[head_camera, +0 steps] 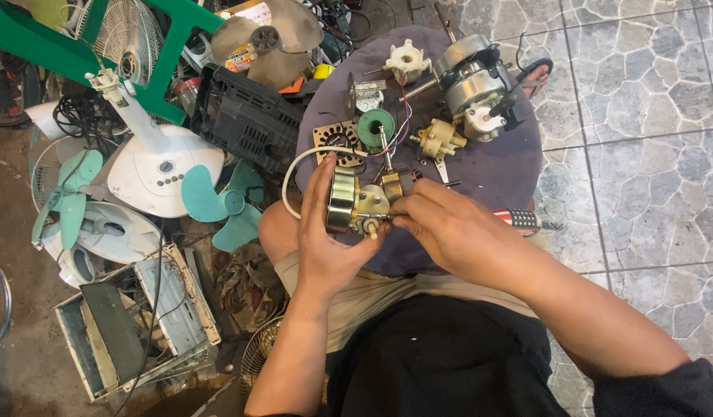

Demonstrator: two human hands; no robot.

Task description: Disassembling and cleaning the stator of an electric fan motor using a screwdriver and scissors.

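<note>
Over near edge of purple stool: left hand clamped round brass-coloured fan motor, shaft pointing down; right hand fingertips pinched on motor's right side.

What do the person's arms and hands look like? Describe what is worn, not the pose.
Both hands are bare: no gloves, rings or watch show on the left hand or the right hand. The left forearm is uncovered as far as the frame shows. The right forearm is bare too, ending in a dark sleeve pushed up near the elbow.
</note>
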